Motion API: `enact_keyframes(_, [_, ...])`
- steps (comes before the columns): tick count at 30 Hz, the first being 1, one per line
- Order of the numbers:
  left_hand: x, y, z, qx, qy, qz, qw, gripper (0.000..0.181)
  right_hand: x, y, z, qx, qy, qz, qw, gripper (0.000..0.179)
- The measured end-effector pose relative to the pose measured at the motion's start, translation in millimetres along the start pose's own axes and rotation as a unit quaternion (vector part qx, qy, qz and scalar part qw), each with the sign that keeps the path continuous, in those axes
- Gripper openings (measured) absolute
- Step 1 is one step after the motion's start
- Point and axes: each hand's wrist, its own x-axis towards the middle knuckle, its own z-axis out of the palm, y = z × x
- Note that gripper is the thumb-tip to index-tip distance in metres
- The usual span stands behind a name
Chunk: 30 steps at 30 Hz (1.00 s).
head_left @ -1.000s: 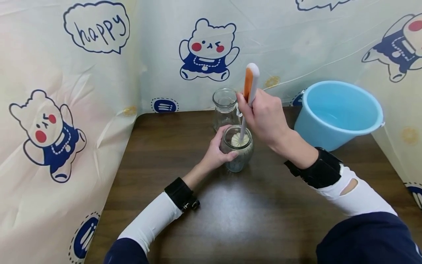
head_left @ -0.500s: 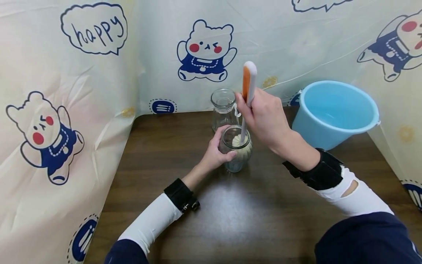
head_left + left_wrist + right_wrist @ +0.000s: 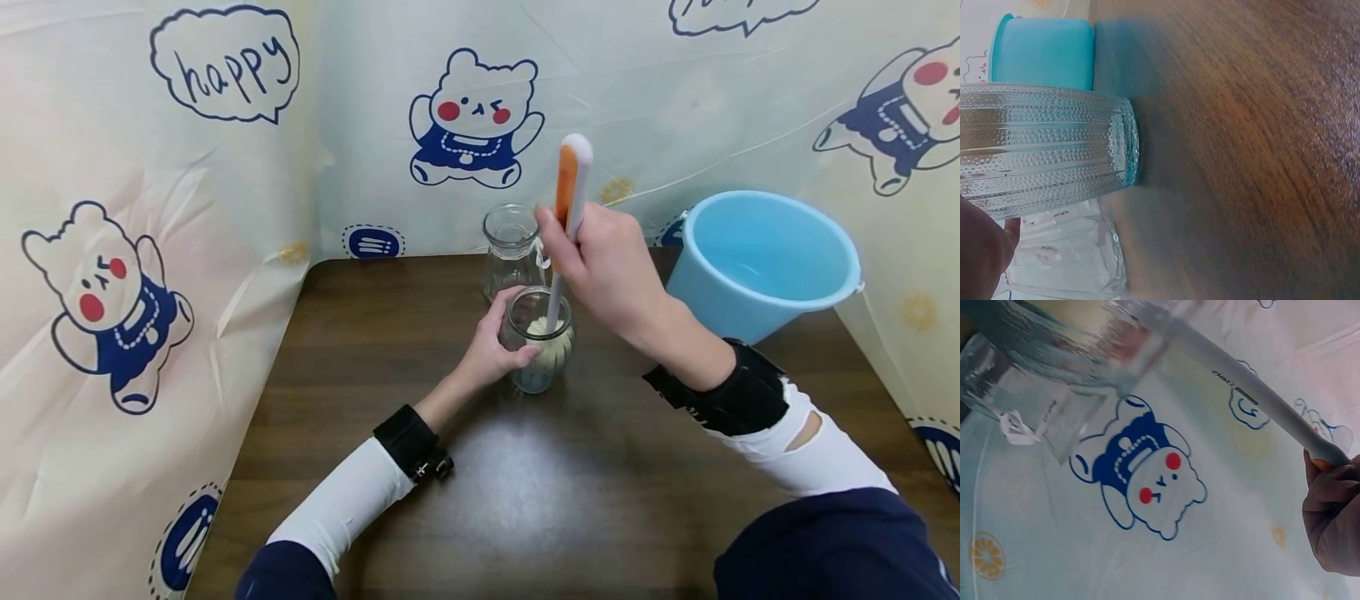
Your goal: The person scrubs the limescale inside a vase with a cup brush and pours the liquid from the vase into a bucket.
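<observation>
My left hand (image 3: pixel 491 346) holds a ribbed, dotted clear glass jar (image 3: pixel 1054 144) around its side, thumb near the rim. The jar stands upright, its base on the wooden table. A long-handled cup brush (image 3: pixel 553 300), white with an orange panel on the handle, goes down through the jar's mouth. Its pale, ribbed head is inside and shows through the glass. My right hand (image 3: pixel 607 262) grips the handle above the jar, fingers curled round it. In the right wrist view that hand (image 3: pixel 1335 512) wraps the handle's end, and the grey-white shaft (image 3: pixel 1229 372) runs toward the blurred jar mouth.
Behind the held jar stands a second glass jar (image 3: pixel 510 242) with a white string bow at its neck. A light blue bucket (image 3: pixel 765 250) sits at the back right of the table (image 3: pixel 420 517). Bear-printed cloth (image 3: pixel 352 125) hangs around the back and sides.
The brush head has shifted slightly inside the held jar, and its pale ribs show more through the glass wall. Both hands keep their holds; the head view has shifted a little.
</observation>
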Motion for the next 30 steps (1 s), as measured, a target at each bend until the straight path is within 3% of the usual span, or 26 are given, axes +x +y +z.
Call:
enact_keyframes(2, [0.5,-0.8,1.0,-0.004,0.001,0.001,1.0000,0.078,-1.1,-0.4,-1.6,0.008,0.013,-0.009,0.9998,0.034])
enact_keyframes(9, [-0.8,-2.2,1.5,0.001,-0.002,-0.001,1.0000,0.078,-14.4,5.1,9.3,0.019,-0.002,-0.001,0.9998,0.034])
enact_keyframes(16, [0.1,-1.0,1.9,-0.002,0.002,-0.007,1.0000,0.079,-6.1,0.3,-0.6,0.057,0.036,0.016,0.9976,0.035])
enact_keyframes(25, [-1.0,-0.4,0.7,-0.022,0.001,0.004,0.9998,0.077,-21.9,11.5,19.1,0.060,-0.023,0.017,0.9978,0.036])
enact_keyframes(30, [-0.1,0.9,1.4,-0.005,0.001,-0.008,0.9999,0.078,-14.1,6.4,11.6,0.088,0.014,0.044,0.9951,0.035])
